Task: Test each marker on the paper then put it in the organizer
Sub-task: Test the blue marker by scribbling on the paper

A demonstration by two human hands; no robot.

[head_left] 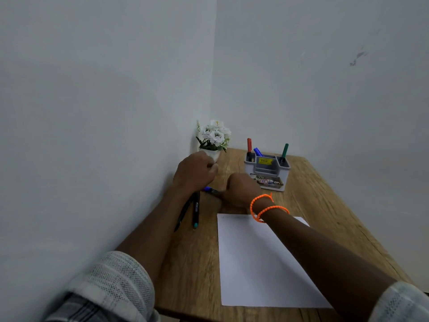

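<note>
My right hand [241, 190], with orange bands on its wrist, is closed around a dark marker [212, 190] whose blue end sticks out to the left, just above the table. My left hand [196, 171] is a closed fist, raised beside the flower pot; I see nothing in it. Two more dark markers [195, 212] lie on the table under my left wrist, one with a teal end. The white paper [255, 263] lies in front of me, partly under my right forearm. The grey organizer [267, 175] stands behind my right hand and holds a red marker [249, 145], a blue marker [257, 151] and a green marker [284, 150].
A small white pot of white flowers [214, 137] stands in the far left corner of the wooden table [325, 205]. Walls close in the table on the left and at the back. The table's near edge runs just below the paper.
</note>
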